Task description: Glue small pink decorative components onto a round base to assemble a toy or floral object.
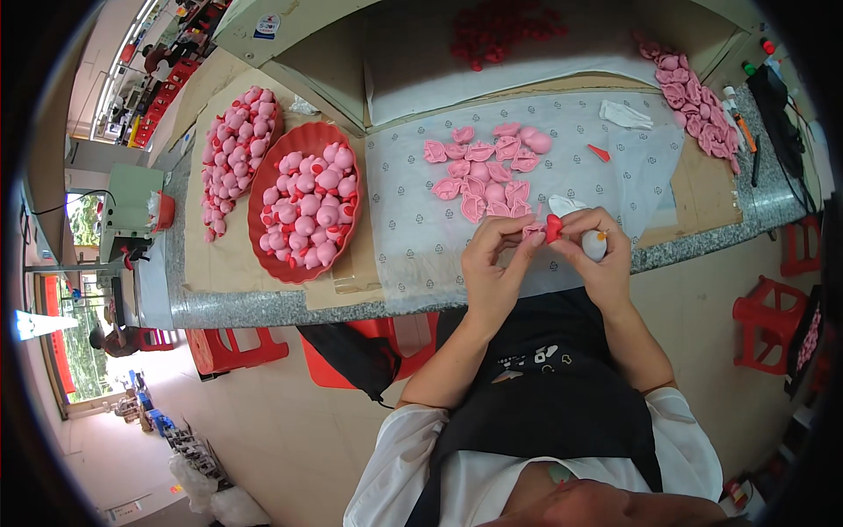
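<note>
Over the near edge of the table, my left hand (493,268) pinches a small pink piece (532,230) between thumb and fingers. My right hand (614,274) closes its fingertips on a small red piece (553,228), which meets the pink one. A white rounded bottle (594,247) with an orange spot rests in the right palm. Just beyond my hands, several hollow pink shells (474,180) lie on a printed white sheet (404,237). The fingers partly cover both small pieces.
To the left stand a red scalloped bowl (255,233) of pink-and-red figures and a heap of similar figures (233,145). More pink shells (698,105) lie at the far right. Red pieces (500,35) fill the shelf recess. Crumpled white cloth (625,114) and markers (746,132) lie rightward.
</note>
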Demonstrator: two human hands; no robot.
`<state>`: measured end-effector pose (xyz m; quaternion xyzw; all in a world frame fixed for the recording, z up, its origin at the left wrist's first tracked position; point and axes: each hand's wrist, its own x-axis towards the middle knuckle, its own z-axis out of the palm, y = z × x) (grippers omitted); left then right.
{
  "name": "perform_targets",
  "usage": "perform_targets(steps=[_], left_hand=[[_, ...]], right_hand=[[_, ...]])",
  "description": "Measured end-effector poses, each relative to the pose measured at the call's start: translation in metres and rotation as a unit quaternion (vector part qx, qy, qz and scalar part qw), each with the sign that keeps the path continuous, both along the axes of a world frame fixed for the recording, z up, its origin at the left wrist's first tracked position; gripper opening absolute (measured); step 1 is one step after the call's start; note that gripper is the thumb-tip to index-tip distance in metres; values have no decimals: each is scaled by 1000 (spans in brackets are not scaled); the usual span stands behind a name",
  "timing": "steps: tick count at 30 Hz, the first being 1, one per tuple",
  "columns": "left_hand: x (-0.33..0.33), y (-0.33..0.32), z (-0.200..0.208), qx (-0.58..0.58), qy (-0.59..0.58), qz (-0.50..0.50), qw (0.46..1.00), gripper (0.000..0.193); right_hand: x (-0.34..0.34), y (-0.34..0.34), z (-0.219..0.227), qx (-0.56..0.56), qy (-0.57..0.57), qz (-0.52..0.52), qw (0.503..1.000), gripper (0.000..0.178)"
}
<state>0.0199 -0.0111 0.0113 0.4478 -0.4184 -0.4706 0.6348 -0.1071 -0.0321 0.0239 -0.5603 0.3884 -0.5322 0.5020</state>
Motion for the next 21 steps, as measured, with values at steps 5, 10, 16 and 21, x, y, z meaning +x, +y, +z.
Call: perform_targets(steps=[5, 10, 16, 21], left_hand=[[5, 4, 9, -31, -141, -19, 989, 20], [6, 9, 17, -69, -202, -14, 977, 18], [9, 10, 10, -117, -219, 5, 969, 19], [9, 8, 14, -75, -188, -26, 979, 17]], right_hand=[[-6, 2, 6, 6, 98, 11, 995, 17], [-7, 5, -3, 151, -94, 80, 981, 31], [5, 17, 3, 50, 25, 33, 998, 26], [-2, 11, 8, 129, 22, 96, 987, 21]])
